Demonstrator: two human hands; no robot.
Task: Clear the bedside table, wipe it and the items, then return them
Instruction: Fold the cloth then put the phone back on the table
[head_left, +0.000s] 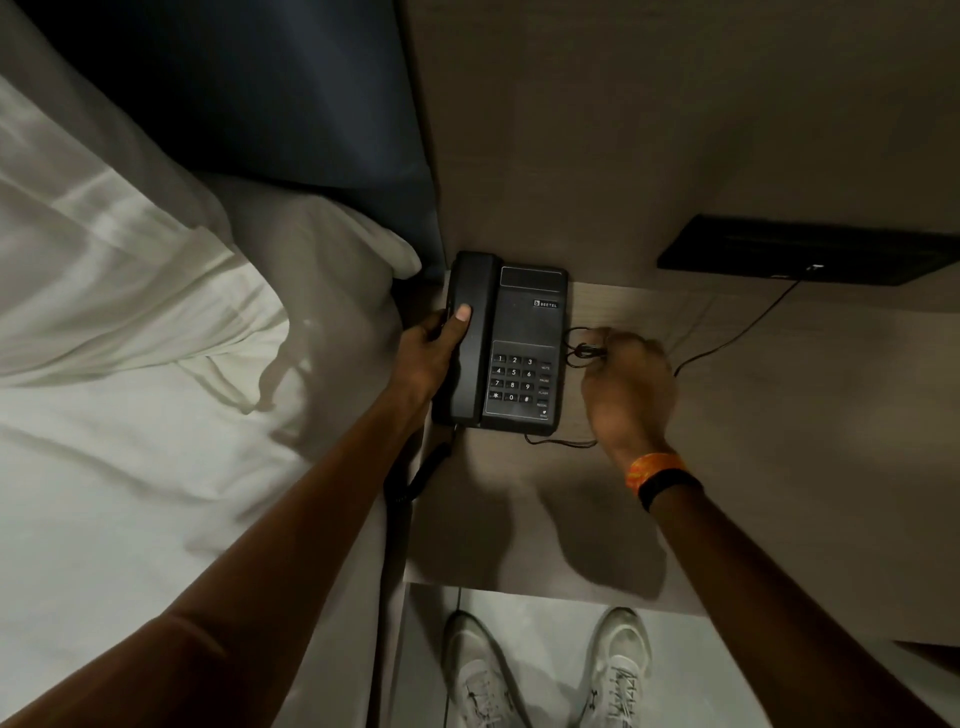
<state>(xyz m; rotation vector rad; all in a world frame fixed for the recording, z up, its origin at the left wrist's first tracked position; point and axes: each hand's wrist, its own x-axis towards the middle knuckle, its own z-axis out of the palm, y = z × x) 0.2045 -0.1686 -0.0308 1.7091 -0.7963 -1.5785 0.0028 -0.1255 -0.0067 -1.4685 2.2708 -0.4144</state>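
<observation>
A black desk telephone (524, 332) with a keypad sits at the left rear of the wooden bedside table (779, 415). My left hand (431, 348) grips its left side, thumb on the handset (470, 322). My right hand (626, 384) is just right of the phone, fingers curled round a bunched thin black cord (584, 353). That cord runs on across the table to the right rear. A coiled handset cord (415, 475) hangs off the table's left front.
A bed with white sheets (156, 415) and a pillow (322, 249) lies directly left of the table. A black wall-mounted box (800, 249) sits at the right rear above the table. My white shoes (550, 670) stand on the pale floor below.
</observation>
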